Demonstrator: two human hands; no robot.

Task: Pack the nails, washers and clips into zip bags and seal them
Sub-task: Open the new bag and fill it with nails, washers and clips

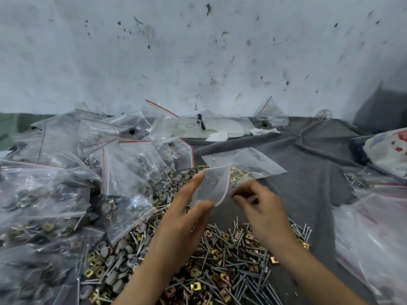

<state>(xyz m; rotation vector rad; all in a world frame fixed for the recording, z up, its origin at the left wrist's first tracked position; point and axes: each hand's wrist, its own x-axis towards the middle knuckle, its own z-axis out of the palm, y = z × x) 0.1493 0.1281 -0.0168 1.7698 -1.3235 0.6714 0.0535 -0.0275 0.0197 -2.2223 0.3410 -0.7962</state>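
Zip bag (214, 186) (clear) pinched in left hand (178, 224).

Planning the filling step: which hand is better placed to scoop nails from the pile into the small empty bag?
Probably right. The left hand pinches the empty bag, while the right hand hovers beside it, just above the nails.

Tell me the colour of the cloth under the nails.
Dark grey cloth, seen best in the head view.
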